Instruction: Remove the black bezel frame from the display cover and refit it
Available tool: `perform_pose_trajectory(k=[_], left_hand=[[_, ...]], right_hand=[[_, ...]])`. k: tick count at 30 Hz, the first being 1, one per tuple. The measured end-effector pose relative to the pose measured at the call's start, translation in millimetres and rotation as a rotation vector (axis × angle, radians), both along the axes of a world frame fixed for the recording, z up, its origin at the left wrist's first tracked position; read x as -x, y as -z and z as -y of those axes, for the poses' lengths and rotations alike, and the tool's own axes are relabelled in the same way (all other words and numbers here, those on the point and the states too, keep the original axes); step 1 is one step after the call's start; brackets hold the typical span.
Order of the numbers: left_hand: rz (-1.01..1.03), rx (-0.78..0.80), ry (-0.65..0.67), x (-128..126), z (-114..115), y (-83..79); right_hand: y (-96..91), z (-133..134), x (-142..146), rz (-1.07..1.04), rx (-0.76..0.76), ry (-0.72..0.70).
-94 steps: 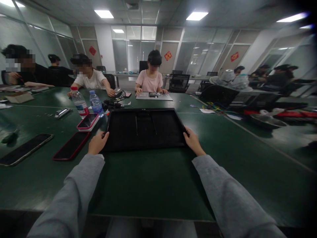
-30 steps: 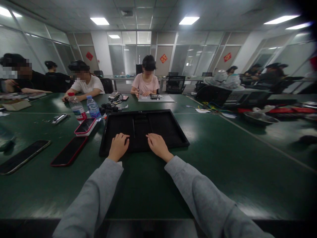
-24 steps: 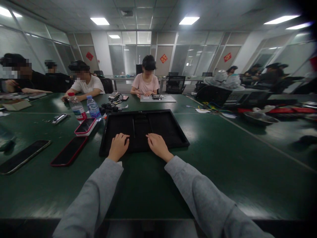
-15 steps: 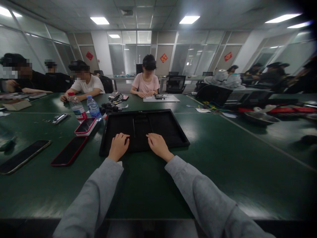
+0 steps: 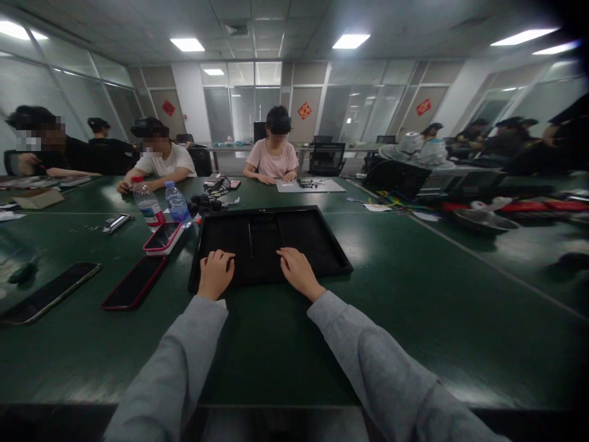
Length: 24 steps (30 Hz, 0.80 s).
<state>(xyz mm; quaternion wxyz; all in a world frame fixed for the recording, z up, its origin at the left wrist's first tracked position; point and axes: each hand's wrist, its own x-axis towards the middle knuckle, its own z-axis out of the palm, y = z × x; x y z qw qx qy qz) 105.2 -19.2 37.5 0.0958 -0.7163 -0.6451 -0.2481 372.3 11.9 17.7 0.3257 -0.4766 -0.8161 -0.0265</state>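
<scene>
A black shallow tray-like panel (image 5: 315,236) with a raised rim lies flat on the green table in front of me. Two thin upright lines and a recessed part mark its middle. My left hand (image 5: 216,273) rests over its near edge on the left, fingers loosely bent and pointing inward onto the panel. On the right, my right hand (image 5: 298,270) lies over the same edge with its fingers stretched forward. Neither hand grips anything, and a gap of bare panel separates them. What lies under my palms is hidden.
Left of the panel lie a red-edged phone (image 5: 134,282), a pink-and-white device (image 5: 163,238) and a dark phone (image 5: 50,293). Two water bottles (image 5: 150,205) stand behind them. Black cables (image 5: 207,201) are heaped nearby. Across the table (image 5: 414,319) a person works at a grey mat (image 5: 322,188).
My hands have moved slightly apart, the left one leftward and the right one a little rightward. The opposite person's mat has shifted right. The panel has barely moved.
</scene>
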Motion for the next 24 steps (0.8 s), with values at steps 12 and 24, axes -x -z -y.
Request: perform_pose_trajectory(k=[12, 24], left_hand=[[0.435, 0.072, -0.34, 90, -22, 27.4], [0.638, 0.196, -0.27, 110, -45, 45.5]], right_hand=[[6.5, -36, -101, -0.077, -0.065, 0.369], [24.8, -52, -153, -0.417, 0.164, 0.523]])
